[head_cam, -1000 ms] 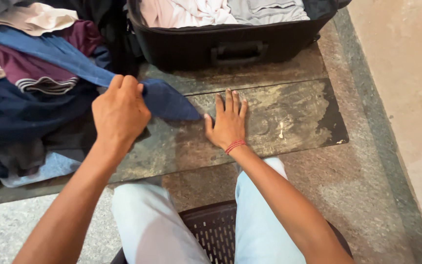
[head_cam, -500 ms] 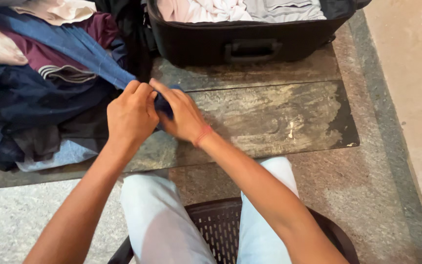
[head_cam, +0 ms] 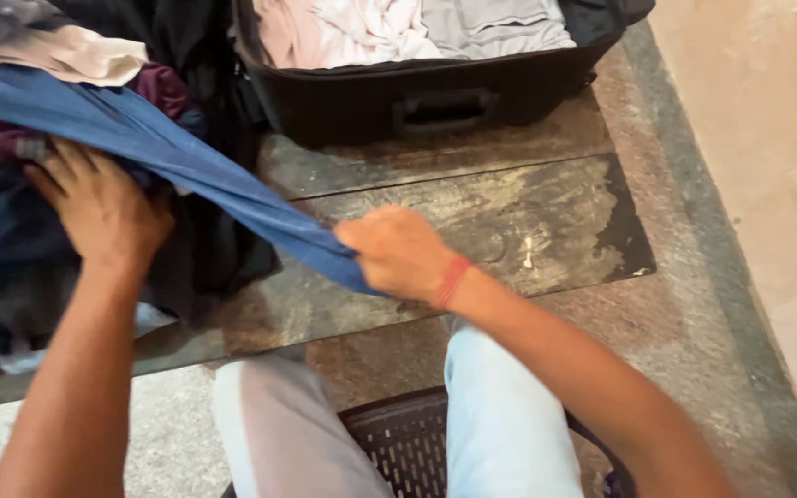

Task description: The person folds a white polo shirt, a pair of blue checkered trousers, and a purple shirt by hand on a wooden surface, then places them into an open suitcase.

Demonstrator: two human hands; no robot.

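Pinched in the closed fingers of the right hand [head_cam: 398, 254] is the lower end of a blue garment [head_cam: 168, 157], which is being held taut in a long diagonal band running up and to the left, over the pile of clothes [head_cam: 11, 249]. That pile is being pressed by the left hand [head_cam: 99, 207], whose fingers are spread flat on the dark fabric just under the blue band, touching its lower edge; nothing is being gripped by this hand.

A red band [head_cam: 451, 281] is being worn at the right wrist. Beneath the right hand, a dark worn stone slab [head_cam: 546, 231] is lying bare, with open room being left to the right as far as its edge and the paler floor [head_cam: 749, 184] beyond. Across the top, an open black suitcase [head_cam: 435, 97] is being filled with folded pale clothing [head_cam: 398, 28]; its front wall is standing just behind the slab, well apart from both hands. The pile's near edge is overhanging the slab's left side. At the bottom, pale trousers [head_cam: 500, 415] and the rim of a dark perforated seat [head_cam: 398, 443] are being seen.
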